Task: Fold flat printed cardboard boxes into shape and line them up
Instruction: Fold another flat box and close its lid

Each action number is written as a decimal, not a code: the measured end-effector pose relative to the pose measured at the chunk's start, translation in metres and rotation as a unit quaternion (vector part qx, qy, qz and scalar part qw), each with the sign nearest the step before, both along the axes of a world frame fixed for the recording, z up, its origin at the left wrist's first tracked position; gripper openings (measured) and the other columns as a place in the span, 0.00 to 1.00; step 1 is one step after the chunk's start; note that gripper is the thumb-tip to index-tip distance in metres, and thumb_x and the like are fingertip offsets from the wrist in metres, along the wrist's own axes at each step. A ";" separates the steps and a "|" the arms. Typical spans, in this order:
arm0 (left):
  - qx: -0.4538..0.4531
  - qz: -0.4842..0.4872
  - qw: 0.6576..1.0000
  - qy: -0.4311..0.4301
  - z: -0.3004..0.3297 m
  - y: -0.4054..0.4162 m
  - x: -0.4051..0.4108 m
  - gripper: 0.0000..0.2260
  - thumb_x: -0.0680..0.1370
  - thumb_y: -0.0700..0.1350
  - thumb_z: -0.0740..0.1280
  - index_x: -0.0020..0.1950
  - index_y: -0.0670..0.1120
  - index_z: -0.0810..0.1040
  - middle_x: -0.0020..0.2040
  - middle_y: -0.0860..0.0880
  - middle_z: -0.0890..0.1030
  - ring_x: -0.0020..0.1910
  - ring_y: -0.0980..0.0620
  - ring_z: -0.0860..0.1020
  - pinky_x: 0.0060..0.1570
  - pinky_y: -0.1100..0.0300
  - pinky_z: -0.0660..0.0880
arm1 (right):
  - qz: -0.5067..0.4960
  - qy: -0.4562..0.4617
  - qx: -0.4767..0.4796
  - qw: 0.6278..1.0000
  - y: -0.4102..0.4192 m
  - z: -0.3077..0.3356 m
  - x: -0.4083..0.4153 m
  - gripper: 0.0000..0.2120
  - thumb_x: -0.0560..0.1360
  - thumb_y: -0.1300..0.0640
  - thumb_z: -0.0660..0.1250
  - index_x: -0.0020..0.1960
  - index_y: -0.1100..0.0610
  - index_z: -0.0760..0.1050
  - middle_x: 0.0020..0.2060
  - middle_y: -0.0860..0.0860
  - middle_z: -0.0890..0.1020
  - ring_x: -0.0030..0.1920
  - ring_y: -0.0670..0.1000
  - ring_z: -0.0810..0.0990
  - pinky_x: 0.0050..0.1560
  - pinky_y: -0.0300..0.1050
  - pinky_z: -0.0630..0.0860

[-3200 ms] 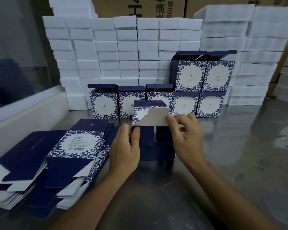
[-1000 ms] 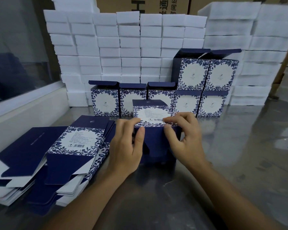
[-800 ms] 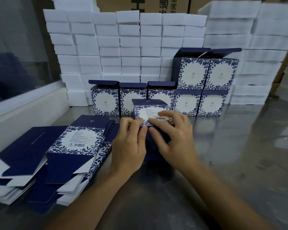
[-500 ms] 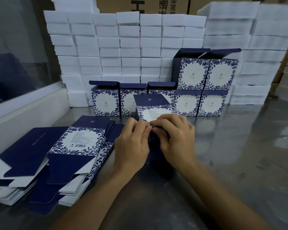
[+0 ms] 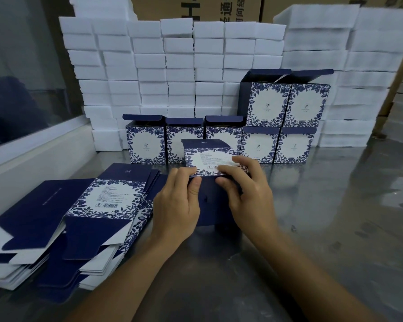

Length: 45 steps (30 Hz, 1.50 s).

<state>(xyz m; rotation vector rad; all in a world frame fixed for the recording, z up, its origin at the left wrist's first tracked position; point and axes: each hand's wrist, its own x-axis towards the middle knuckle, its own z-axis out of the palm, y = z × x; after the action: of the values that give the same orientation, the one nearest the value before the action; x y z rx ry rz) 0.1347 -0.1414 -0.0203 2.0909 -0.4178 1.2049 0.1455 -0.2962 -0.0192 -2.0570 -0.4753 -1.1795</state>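
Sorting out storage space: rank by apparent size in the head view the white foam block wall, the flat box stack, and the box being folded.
1. White foam block wall
2. Flat box stack, though nearness enlarges it
3. Box being folded, partly hidden by both hands

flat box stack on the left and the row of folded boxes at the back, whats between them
In the head view, only bare metal tabletop lies between the flat box stack and the row of folded boxes.
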 end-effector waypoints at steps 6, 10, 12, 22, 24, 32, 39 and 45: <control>0.001 0.002 0.999 0.036 -0.003 0.003 0.001 0.17 0.81 0.54 0.56 0.63 0.45 0.73 0.54 0.46 0.74 0.40 0.48 0.77 0.33 0.51 0.76 | 0.033 0.137 0.060 0.988 -0.016 -0.005 0.002 0.11 0.82 0.51 0.64 0.63 0.44 0.74 0.48 0.44 0.82 0.45 0.47 0.79 0.47 0.52 0.78; 0.011 -0.004 0.998 0.054 -0.005 0.003 0.001 0.17 0.79 0.57 0.60 0.66 0.52 0.68 0.59 0.48 0.74 0.46 0.50 0.76 0.38 0.58 0.70 | 0.018 0.098 0.067 0.993 -0.023 -0.001 0.008 0.06 0.80 0.53 0.67 0.53 0.43 0.73 0.30 0.39 0.78 0.32 0.44 0.75 0.35 0.48 0.73; 0.014 -0.007 0.998 0.068 -0.008 0.003 0.002 0.22 0.77 0.55 0.67 0.68 0.53 0.66 0.62 0.50 0.73 0.50 0.50 0.78 0.40 0.58 0.72 | 0.014 0.092 0.076 0.993 -0.023 -0.002 0.009 0.06 0.79 0.53 0.68 0.53 0.43 0.74 0.31 0.35 0.77 0.32 0.40 0.75 0.35 0.44 0.70; 0.017 0.010 0.994 0.110 -0.013 0.009 0.008 0.37 0.70 0.49 0.77 0.73 0.56 0.60 0.66 0.50 0.75 0.54 0.45 0.79 0.43 0.55 0.74 | 0.045 0.177 0.014 0.983 -0.025 -0.011 0.011 0.35 0.69 0.52 0.79 0.65 0.33 0.61 0.48 0.36 0.74 0.41 0.43 0.77 0.41 0.48 0.77; -0.001 0.022 0.996 0.083 -0.011 0.008 0.007 0.34 0.70 0.48 0.77 0.69 0.55 0.62 0.67 0.51 0.74 0.55 0.44 0.79 0.44 0.50 0.77 | 0.014 0.150 0.013 0.989 -0.020 -0.011 0.011 0.31 0.69 0.50 0.77 0.62 0.35 0.61 0.45 0.36 0.74 0.42 0.44 0.76 0.38 0.47 0.73; -0.047 0.000 0.994 0.095 -0.014 0.009 0.009 0.38 0.68 0.58 0.76 0.72 0.54 0.61 0.67 0.52 0.75 0.58 0.49 0.78 0.48 0.53 0.78 | 0.119 0.188 0.117 0.968 -0.014 -0.008 0.002 0.22 0.72 0.37 0.68 0.63 0.38 0.66 0.59 0.39 0.78 0.55 0.47 0.80 0.53 0.56 0.79; -0.119 -0.099 0.986 0.069 -0.011 0.010 0.008 0.27 0.79 0.67 0.52 0.70 0.52 0.68 0.56 0.62 0.76 0.51 0.69 0.76 0.47 0.70 0.72 | 0.180 0.168 0.249 0.937 -0.011 0.004 -0.001 0.07 0.77 0.45 0.62 0.52 0.45 0.74 0.43 0.42 0.80 0.42 0.37 0.78 0.41 0.30 0.72; -0.160 -0.085 0.982 0.057 -0.012 0.010 0.012 0.17 0.83 0.58 0.52 0.64 0.52 0.73 0.42 0.63 0.78 0.37 0.64 0.76 0.37 0.72 0.69 | 0.191 0.147 0.264 0.934 -0.013 0.001 0.004 0.06 0.77 0.52 0.60 0.51 0.47 0.74 0.39 0.36 0.77 0.41 0.41 0.74 0.42 0.34 0.70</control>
<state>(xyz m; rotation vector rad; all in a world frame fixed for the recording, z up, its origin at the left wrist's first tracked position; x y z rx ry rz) 0.1467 -0.1319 -0.0318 1.7986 -0.3177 0.9753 0.1493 -0.3092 -0.0178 -1.5452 -0.3422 -0.6593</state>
